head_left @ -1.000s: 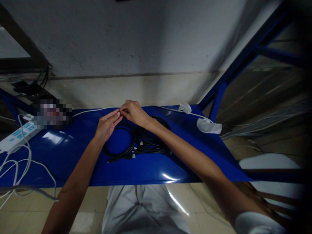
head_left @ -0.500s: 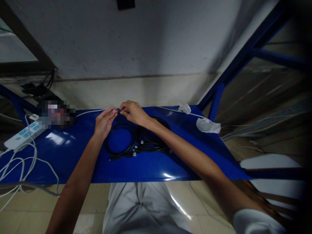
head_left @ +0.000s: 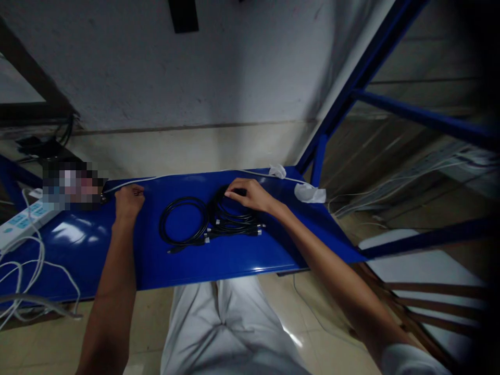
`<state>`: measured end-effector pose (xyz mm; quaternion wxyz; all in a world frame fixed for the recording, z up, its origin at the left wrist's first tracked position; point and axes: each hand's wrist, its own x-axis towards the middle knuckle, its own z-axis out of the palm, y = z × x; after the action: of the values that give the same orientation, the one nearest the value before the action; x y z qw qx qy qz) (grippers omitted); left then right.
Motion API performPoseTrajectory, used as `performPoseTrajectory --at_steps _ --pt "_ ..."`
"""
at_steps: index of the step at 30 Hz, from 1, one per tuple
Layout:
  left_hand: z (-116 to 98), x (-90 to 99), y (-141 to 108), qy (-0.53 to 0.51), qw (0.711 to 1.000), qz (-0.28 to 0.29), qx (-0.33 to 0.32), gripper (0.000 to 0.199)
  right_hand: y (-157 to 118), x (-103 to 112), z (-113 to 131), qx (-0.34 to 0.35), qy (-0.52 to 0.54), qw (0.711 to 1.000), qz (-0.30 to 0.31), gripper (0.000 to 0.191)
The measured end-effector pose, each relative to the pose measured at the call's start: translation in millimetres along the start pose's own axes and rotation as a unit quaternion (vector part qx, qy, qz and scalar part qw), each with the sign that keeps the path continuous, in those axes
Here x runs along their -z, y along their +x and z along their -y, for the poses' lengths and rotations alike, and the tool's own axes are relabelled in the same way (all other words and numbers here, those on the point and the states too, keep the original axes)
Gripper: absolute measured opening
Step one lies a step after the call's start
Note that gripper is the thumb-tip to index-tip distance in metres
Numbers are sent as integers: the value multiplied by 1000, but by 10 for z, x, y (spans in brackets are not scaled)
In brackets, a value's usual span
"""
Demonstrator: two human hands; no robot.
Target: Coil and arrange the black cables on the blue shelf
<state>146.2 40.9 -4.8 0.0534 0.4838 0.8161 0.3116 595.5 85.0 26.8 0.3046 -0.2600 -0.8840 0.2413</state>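
Blue worktop (head_left: 152, 271), long far edge near the wall. Black cable coil (head_left: 186, 243) lies flat near mid-length, its dark plug end pointing toward the near edge. Just to its right, a group of black coils (head_left: 234, 227) lies overlapped, plug ends gathered on the near-edge side; exact count not resolvable. Right hand (head_left: 248, 195) is over the far-edge side of this group, thumb and fingers bent down at the cable; whether it grasps or only touches cannot be told. Left hand (head_left: 130, 201) is near the far edge, toward the left end, well apart from the coils; fingers curled in, a small dark trace at the fingertips, so grip cannot be told. White cable (head_left: 136, 180) runs along the far edge. Two crumpled white wraps (head_left: 310, 193) sit near the far right corner. White power strip (head_left: 23, 224) lies at the left end, with loose white leads (head_left: 40, 255) beside it.
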Motion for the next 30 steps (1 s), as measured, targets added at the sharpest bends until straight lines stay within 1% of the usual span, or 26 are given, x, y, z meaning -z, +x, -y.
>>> performPoseTrajectory --at_steps 2,4,6,8,10,12,14,17,19,21,22,24,25,26,27,29,30 --pt "-15 3 -22 84 996 8 2 34 -315 11 65 13 12 1000 -10 25" --pt "-57 5 -48 143 990 9 -11 39 -573 -13 163 7 -3 1000 -11 30" --pt "-115 4 -80 162 986 3 -38 38 -752 -56 257 -6 -34 999 -1 37" --pt "-172 -6 -122 164 985 -11 -55 36 -850 -102 321 -12 -62 998 11 41" --pt "-215 -19 -176 136 987 -47 -68 31 -884 -140 351 -8 -79 997 16 39" --pt "-243 -26 -237 75 988 -95 -91 23 -886 -172 360 -1 -87 996 12 36" --pt "-272 -23 -293 7 986 -123 -114 18 -882 -203 363 4 -93 996 7 35" --pt "-374 -24 -349 -59 982 -121 -131 18 -893 -260 367 -1 -91 996 -10 31" --pt "-515 -62 -371 -90 979 -109 -146 20 -905 -301 363 -8 -83 996 -25 28" --pt "-733 -153 -402 -122 973 -80 -181 21 -912 -337 350 -9 -74 997 -37 27" --pt "-870 -221 -426 -147 965 -57 -208 21 -914 -351 341 -8 -67 997 -41 26" --pt "-1189 -399 -491 -208 939 29 -271 22 -914 -370 319 -5 -52 997 -48 26" --pt "-1362 -506 -527 -229 924 81 -297 25 -915 -375 309 -5 -45 998 -52 26" --pt "-1537 -620 -560 -228 910 131 -322 32 -916 -378 299 -6 -38 998 -55 25" --pt "-1707 -737 -587 -205 900 170 -346 41 -919 -379 292 -8 -32 998 -59 25" --pt "-2011 -970 -612 -147 879 225 -394 57 -928 -380 282 -10 -24 998 -65 24" --pt "-2137 -1077 -608 -122 868 251 -411 60 -935 -380 280 -10 -22 997 -67 24"
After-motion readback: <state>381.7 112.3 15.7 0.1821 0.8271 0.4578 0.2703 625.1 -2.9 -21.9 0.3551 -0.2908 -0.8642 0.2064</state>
